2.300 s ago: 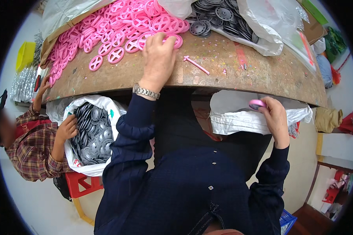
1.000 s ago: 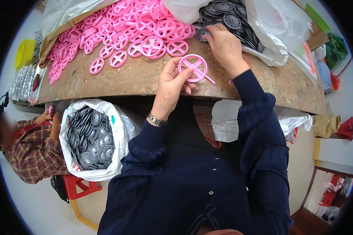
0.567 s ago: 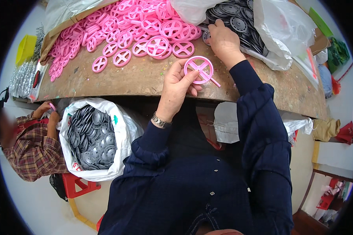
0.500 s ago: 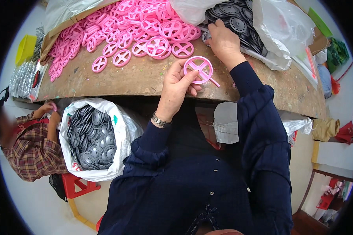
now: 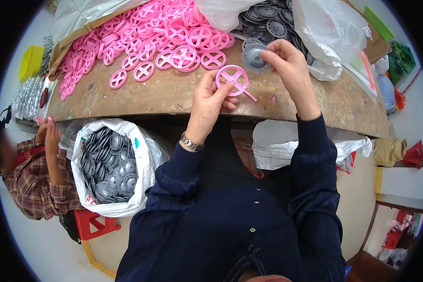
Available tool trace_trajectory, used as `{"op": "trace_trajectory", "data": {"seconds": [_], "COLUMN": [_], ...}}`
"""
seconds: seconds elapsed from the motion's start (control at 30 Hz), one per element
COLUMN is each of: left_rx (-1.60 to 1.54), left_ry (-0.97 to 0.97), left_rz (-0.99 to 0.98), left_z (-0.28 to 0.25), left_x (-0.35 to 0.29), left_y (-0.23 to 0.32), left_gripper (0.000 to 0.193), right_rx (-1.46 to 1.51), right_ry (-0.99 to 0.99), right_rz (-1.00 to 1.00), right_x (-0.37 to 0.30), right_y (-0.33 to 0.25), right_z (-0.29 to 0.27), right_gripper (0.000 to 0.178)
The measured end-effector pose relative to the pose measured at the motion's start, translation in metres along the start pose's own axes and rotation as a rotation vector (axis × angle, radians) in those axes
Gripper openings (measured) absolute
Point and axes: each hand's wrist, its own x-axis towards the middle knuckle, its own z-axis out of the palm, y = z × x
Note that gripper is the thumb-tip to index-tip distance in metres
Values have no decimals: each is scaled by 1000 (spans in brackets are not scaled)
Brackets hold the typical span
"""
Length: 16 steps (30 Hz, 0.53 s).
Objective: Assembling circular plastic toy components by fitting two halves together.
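Observation:
My left hand [image 5: 209, 96] pinches a pink plastic wheel frame [image 5: 240, 83] with four spokes and a short rod sticking out at its lower right. A grey round disc [image 5: 255, 58], blurred by motion, is between the fingers of my right hand [image 5: 289, 66], a little above and right of the wheel frame. The two parts are apart. Behind my left hand lies a heap of pink wheel frames [image 5: 176, 34]. Beyond my right hand a pile of grey discs [image 5: 277, 29] lies in an opened white plastic bag [image 5: 325, 37].
Below the wooden table [image 5: 141, 101] stands a white sack [image 5: 145, 164] full of grey discs. A person in a checked shirt [image 5: 37, 181] sits at the left, near a red stool [image 5: 95, 224]. A cutter knife [image 5: 44, 97] lies at the table's left end.
My right hand has drawn back from the pile of grey discs toward me, bringing one disc along. My left hand keeps its hold on the pink wheel frame.

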Motion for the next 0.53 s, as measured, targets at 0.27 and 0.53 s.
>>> {"op": "trace_trajectory", "data": {"seconds": [0.27, 0.53], "left_rx": [124, 921], "left_ry": [38, -82], "left_rz": [48, 917], "left_z": [7, 11], "left_x": [-8, -12], "left_y": [0, -2], "left_gripper": [19, 29], "right_rx": [490, 699], "right_ry": [-152, -205], "right_rz": [320, 543], "right_x": [-53, -78], "right_y": [11, 21], "right_z": [-17, -12], "right_gripper": [13, 17]}}
